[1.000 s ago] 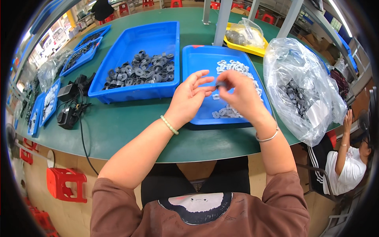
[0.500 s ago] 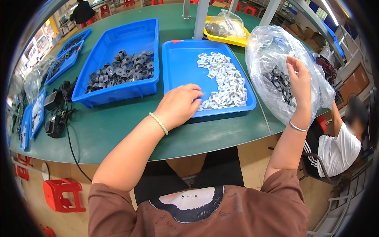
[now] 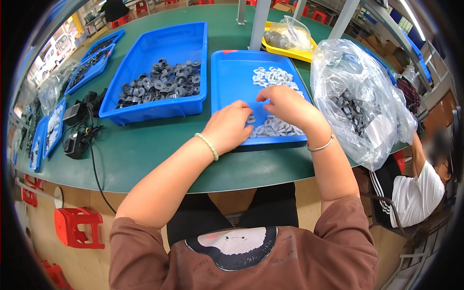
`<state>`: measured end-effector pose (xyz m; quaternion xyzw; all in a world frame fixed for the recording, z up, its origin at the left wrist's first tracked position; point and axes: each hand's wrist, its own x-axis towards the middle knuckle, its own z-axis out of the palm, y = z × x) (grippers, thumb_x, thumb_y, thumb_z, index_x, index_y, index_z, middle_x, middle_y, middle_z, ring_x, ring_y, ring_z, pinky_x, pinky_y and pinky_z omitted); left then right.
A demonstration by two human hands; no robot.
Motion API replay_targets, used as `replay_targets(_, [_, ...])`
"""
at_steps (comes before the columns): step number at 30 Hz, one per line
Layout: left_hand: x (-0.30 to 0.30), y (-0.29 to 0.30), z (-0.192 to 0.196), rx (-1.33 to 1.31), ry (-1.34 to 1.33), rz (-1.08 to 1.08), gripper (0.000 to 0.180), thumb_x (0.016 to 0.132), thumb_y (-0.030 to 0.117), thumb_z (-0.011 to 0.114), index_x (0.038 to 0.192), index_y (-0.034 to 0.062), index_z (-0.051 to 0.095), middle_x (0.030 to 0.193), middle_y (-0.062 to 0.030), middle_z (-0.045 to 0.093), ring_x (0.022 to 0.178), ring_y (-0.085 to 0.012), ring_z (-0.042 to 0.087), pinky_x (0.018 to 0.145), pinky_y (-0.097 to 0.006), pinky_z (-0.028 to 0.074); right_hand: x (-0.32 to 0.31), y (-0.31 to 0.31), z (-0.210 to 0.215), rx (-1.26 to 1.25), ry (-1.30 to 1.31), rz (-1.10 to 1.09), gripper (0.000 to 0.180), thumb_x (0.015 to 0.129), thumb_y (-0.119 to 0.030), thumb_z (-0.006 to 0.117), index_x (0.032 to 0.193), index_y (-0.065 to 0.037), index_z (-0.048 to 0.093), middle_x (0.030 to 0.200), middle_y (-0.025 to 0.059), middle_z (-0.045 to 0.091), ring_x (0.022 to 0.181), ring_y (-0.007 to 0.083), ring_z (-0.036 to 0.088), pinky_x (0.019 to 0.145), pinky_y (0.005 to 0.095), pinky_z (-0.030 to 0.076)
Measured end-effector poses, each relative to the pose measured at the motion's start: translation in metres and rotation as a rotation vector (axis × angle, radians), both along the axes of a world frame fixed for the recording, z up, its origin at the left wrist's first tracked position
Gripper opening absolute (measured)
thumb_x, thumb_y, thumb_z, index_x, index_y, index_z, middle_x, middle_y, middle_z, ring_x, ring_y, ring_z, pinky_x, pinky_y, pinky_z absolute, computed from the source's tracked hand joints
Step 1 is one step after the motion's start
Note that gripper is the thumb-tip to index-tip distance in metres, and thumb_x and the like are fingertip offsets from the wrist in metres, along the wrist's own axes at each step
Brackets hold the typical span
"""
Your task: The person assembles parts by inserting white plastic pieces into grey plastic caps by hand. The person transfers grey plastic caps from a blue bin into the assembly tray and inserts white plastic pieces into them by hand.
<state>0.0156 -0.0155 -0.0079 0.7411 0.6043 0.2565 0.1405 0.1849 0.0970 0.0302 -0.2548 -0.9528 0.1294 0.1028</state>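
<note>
My left hand (image 3: 229, 126) lies knuckles-up on the near part of a flat blue tray (image 3: 232, 77), its fingers curled beside small white flat parts (image 3: 273, 77). My right hand (image 3: 285, 106) hovers just right of it over the same heap, fingertips bent down onto the white parts. What either hand holds is hidden under the fingers. A beaded bracelet circles my left wrist and a thin bangle my right.
A deep blue bin (image 3: 145, 113) of dark grey rings (image 3: 159, 84) stands left of the tray. A clear bag (image 3: 357, 96) of dark rings bulges at the right, a yellow tray (image 3: 290, 50) behind it. Black adapters (image 3: 77, 142) with cables lie left. Another person (image 3: 415, 193) sits at the right.
My right hand has come back from the clear bag to the white parts on the flat tray. My left hand has stayed on the tray's near part.
</note>
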Motion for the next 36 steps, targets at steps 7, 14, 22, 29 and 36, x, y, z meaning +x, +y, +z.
replay_targets(7, [0.001, 0.0, 0.0, 0.04, 0.007, 0.0, 0.028, 0.084, 0.015, 0.066, 0.108, 0.0005, 0.066, 0.117, -0.0127, 0.061, 0.093, -0.0313, 0.063, 0.084, -0.04, 0.051, -0.017, -0.006, -0.006, 0.002, 0.043, 0.03, 0.022, 0.082, -0.009, 0.062, 0.101, 0.0, 0.068, 0.099, 0.0192, 0.068, 0.092, 0.0364, 0.065, 0.082, 0.0408, 0.052])
replay_targets(14, [0.002, -0.01, 0.004, 0.062, -0.024, 0.036, 0.026, 0.086, 0.016, 0.065, 0.108, 0.003, 0.067, 0.117, -0.0101, 0.062, 0.09, -0.0272, 0.065, 0.081, -0.037, 0.052, 0.11, -0.01, 0.068, 0.078, 0.519, -0.421, 0.017, 0.085, -0.002, 0.063, 0.1, 0.001, 0.069, 0.092, 0.0133, 0.071, 0.078, 0.0202, 0.066, 0.072, 0.0321, 0.053])
replay_targets(22, [0.003, -0.008, 0.003, 0.058, -0.057, 0.025, 0.024, 0.086, 0.015, 0.064, 0.107, 0.0032, 0.067, 0.114, -0.01, 0.064, 0.09, -0.0278, 0.065, 0.08, -0.035, 0.052, 0.171, 0.036, 0.013, 0.072, 0.324, -0.608, 0.032, 0.08, 0.0, 0.067, 0.112, -0.002, 0.066, 0.103, 0.0149, 0.062, 0.083, 0.025, 0.062, 0.078, 0.0331, 0.051])
replay_targets(29, [0.004, -0.004, 0.002, 0.057, -0.069, 0.006, 0.019, 0.084, 0.013, 0.064, 0.1, 0.005, 0.068, 0.109, -0.009, 0.065, 0.088, -0.0269, 0.065, 0.079, -0.036, 0.052, 0.178, 0.034, 0.015, 0.265, 0.322, -0.614, 0.014, 0.08, 0.0, 0.069, 0.094, 0.0, 0.068, 0.089, 0.0132, 0.063, 0.073, 0.0238, 0.061, 0.068, 0.0318, 0.05])
replay_targets(36, [-0.001, -0.007, 0.003, -0.012, -0.145, -0.003, 0.018, 0.083, 0.008, 0.064, 0.101, 0.0049, 0.066, 0.097, -0.0111, 0.065, 0.083, -0.026, 0.065, 0.076, -0.036, 0.052, 0.066, -0.022, 0.053, -0.02, 0.354, -0.183, 0.019, 0.082, -0.003, 0.068, 0.101, -0.002, 0.067, 0.091, 0.0117, 0.066, 0.075, 0.0216, 0.062, 0.069, 0.0319, 0.051])
